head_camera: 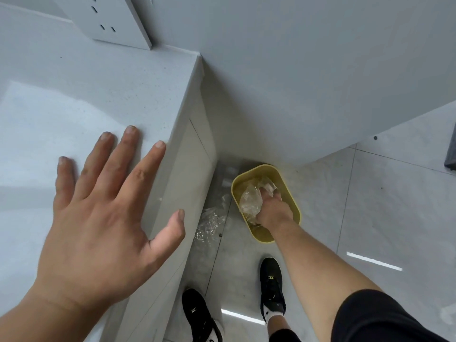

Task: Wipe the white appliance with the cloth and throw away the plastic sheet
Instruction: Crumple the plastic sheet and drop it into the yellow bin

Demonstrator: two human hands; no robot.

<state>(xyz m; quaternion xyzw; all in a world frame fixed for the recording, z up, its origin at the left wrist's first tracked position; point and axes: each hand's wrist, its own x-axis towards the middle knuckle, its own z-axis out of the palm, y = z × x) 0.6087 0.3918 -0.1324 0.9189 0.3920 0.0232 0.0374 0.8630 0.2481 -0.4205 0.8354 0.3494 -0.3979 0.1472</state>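
My right hand [272,211] reaches down into a yellow waste bin [293,193] on the floor and is closed on a crumpled clear plastic sheet [251,199] inside it. My left hand [103,213] hovers flat over the white countertop [86,99] near its right edge, fingers spread, holding nothing. A white appliance [108,18] stands at the back of the counter, only its lower part in view. No cloth is in view.
Another piece of crumpled clear plastic [209,225] lies on the floor between the cabinet side [177,213] and the bin. A white wall [296,82] rises behind the bin. My two black shoes [271,285] stand on the grey tiled floor.
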